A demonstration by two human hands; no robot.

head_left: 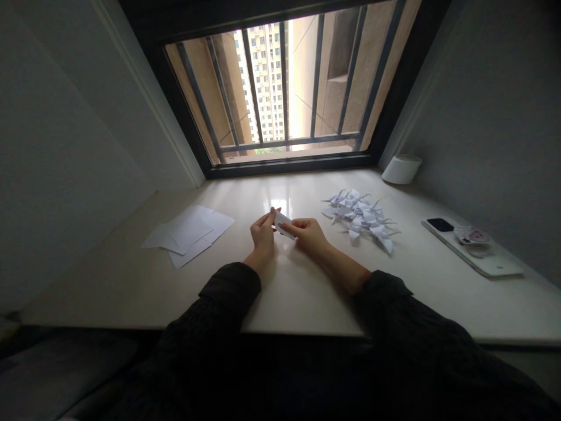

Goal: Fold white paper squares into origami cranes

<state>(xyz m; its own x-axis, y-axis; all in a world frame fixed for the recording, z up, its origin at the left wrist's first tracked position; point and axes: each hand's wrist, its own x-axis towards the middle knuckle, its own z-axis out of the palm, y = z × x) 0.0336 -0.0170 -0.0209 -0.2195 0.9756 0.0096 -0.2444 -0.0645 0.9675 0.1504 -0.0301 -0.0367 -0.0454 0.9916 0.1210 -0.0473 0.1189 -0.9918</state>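
A small piece of folded white paper (pixel 284 222) is held up between both hands over the middle of the white sill. My left hand (pixel 263 231) pinches its left end, thumb and fingers closed. From the other side my right hand (pixel 307 231) grips the right part, its thumb lying along the paper. The fingers hide some of the folds. To the right of my right hand lies a heap of folded white paper cranes (pixel 362 213). Loose white paper sheets (pixel 193 231) overlap one another to the left of my left hand.
A phone (pixel 473 248) with a round grip on its back lies at the right, near the wall. Behind it, in the window corner, stands a white cup-like object (pixel 401 169). A dark-framed window (pixel 289 169) with bars closes the far side.
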